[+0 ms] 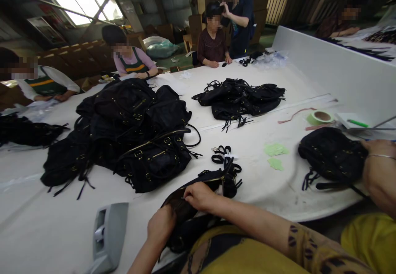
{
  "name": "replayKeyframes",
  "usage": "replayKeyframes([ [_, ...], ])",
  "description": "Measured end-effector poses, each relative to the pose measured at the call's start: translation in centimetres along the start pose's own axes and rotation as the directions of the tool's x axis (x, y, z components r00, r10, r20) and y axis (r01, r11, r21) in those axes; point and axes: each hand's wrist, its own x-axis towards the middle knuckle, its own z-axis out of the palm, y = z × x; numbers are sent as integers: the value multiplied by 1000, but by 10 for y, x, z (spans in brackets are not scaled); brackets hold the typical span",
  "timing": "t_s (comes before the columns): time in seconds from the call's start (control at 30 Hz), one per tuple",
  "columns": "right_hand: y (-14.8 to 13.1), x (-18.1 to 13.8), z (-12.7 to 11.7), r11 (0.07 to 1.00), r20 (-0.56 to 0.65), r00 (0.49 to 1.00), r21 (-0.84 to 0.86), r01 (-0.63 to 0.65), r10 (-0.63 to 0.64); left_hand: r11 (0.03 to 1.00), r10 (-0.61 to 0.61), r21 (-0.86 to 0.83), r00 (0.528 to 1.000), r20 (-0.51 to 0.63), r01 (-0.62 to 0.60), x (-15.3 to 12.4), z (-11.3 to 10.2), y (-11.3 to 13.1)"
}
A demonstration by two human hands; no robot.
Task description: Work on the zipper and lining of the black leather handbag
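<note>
Both hands gripping black bag at near surface edge: left hand fingers closed on body, right hand pinching opening rim. Mid-inspection, judging; next needs opening spread wider.

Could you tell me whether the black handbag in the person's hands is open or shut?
Open: the black fabric handbag gapes at its top, right hand at the opening.

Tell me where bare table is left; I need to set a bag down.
Bare table lies left of the tape dispenser, below the big bag pile. Another patch lies between the far pile and the green tape roll. It is crowded around both hands.
</note>
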Motion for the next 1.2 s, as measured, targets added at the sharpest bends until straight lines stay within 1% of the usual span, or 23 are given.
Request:
replayKeyframes([
  [0.13, -8, 7, -4, 998, 91, 996, -68, 7, -1, 999, 28, 20, 1000, 11, -28, -10, -15, -1],
  [0.23, -18, 9, 0, 989, 158, 987, -147, 28, -4, 999, 34, 18, 999, -7, -33, -24, -19, -3],
  [0.27, -21, 10, 3, 984, 180, 984, -173, 37, -6, 999, 44, 17, 999, -25, -43, -28, -18, -5],
  [0.33, -28, 11, 8, 974, 220, 975, -220, 58, -9, 998, 65, -11, 993, -103, -67, -36, -12, -10],
  [0.37, -31, 11, 12, 968, 237, 972, -240, 69, -10, 996, 67, -51, 986, -153, -76, -38, -7, -13],
  [0.4, -34, 12, 15, 963, 249, 968, -260, 78, -12, 988, 57, -128, 979, -198, -84, -39, -1, -17],
  [0.47, -39, 12, 21, 951, 265, 964, -295, 91, -10, 937, 7, -339, 972, -233, -88, -35, 12, -26],
  [0.53, -42, 13, 26, 941, 268, 963, -325, 93, -2, 857, -33, -510, 979, -199, -75, -28, 24, -34],
  [0.57, -43, 13, 28, 937, 266, 964, -337, 90, 3, 824, -44, -563, 983, -181, -67, -24, 30, -37],
  [0.63, -43, 13, 32, 930, 257, 966, -359, 79, 17, 782, -52, -622, 987, -150, -53, -19, 37, -41],
  [0.73, -40, 15, 37, 921, 240, 970, -383, 64, 32, 711, -54, -701, 990, -133, -55, -17, 41, -42],
  [0.83, -35, 19, 42, 917, 231, 972, -395, 51, 46, 667, -60, -742, 988, -139, -63, -19, 40, -42],
  [0.93, -31, 24, 46, 914, 232, 970, -404, 32, 69, 647, -58, -759, 988, -144, -73, -19, 39, -42],
  [1.2, -33, 29, 50, 914, 269, 960, -405, 35, 82, 662, -58, -743, 983, -176, -94, -16, 45, -43],
])
